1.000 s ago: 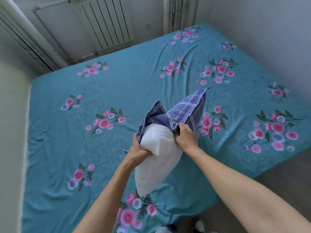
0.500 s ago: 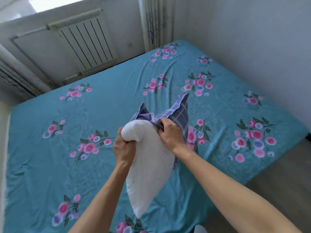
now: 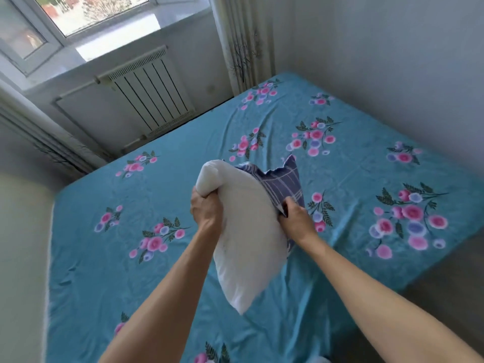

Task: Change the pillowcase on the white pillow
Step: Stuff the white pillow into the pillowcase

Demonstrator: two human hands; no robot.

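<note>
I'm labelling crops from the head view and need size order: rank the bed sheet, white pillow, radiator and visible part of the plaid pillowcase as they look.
1. Floral bed sheet
2. White pillow, enlarged by nearness to the camera
3. Radiator, looking similar, so the order is unsure
4. Plaid pillowcase

Soft daylight enters through the window (image 3: 78, 14) at eleven o'clock, where the sill (image 3: 117, 49) glares nearly white. The bed (image 3: 366, 184) is evenly bright, with only faint shadows in its wrinkles. Wide-angle distortion bows the walls at the edges, and the whole picture is slightly soft.
</note>
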